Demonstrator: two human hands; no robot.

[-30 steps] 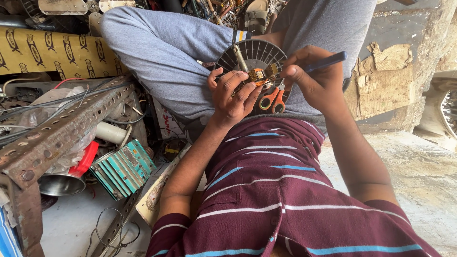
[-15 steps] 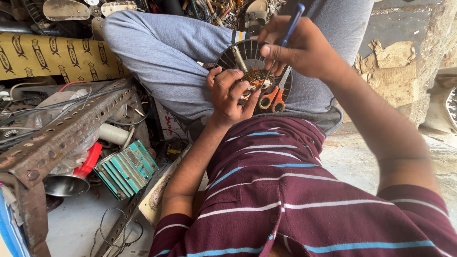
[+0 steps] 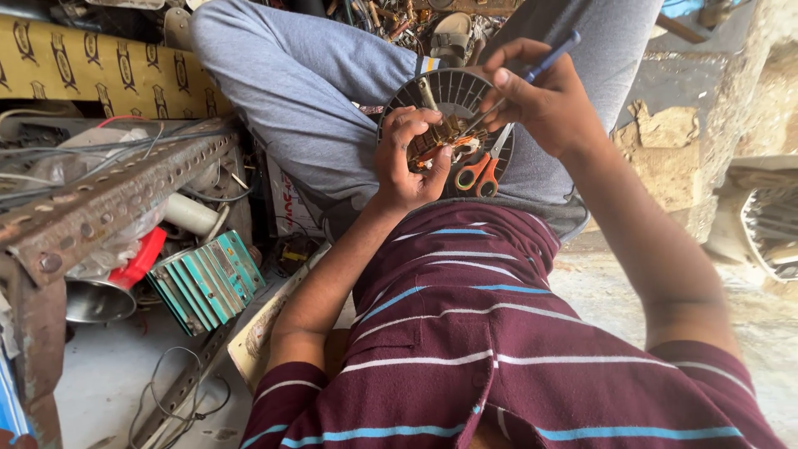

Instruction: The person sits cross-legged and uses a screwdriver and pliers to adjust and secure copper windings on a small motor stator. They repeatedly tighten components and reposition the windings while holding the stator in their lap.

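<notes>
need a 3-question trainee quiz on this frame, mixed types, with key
1. True or false: the right hand holds a tool with a blue handle.
2. Where do the orange-handled scissors lie?
A. on the rusty metal frame
B. on the person's lap, beside the round slotted disc
C. in the left hand
3. Fill in: the left hand grips the copper-coloured part at the middle of the ____.

Key: 1 true; 2 B; 3 disc.
</notes>
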